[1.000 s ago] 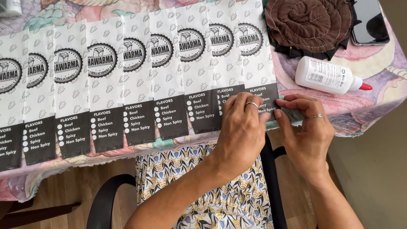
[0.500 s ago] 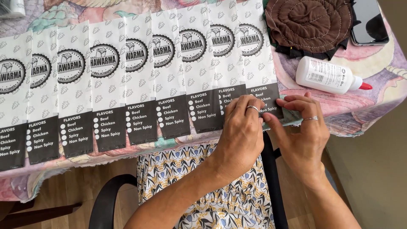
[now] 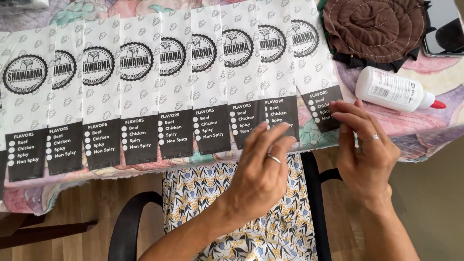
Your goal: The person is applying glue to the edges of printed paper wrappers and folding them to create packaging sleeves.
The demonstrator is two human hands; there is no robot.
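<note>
Several white paper bags (image 3: 140,96) with round black emblems and black bottom panels lie overlapping in a row along the table edge. The rightmost paper bag (image 3: 309,63) lies slightly apart from its neighbour, with cloth showing between their lower ends. My left hand (image 3: 263,166), fingers spread and a ring on one finger, rests its fingertips on the black panel of the second bag from the right. My right hand (image 3: 365,154), also ringed, touches the rightmost bag's black panel with its fingertips. Neither hand grips anything.
A white glue bottle (image 3: 394,90) with a red tip lies on the colourful tablecloth (image 3: 415,128) just above my right hand. A brown quilted round pad (image 3: 374,29) and a dark phone (image 3: 444,29) sit at the back right. Black chair arms (image 3: 128,217) flank my lap.
My hands, which were together on the rightmost bag's bottom edge, have parted. The left hand has shifted left onto the neighbouring bag, and the rightmost bag now lies further right.
</note>
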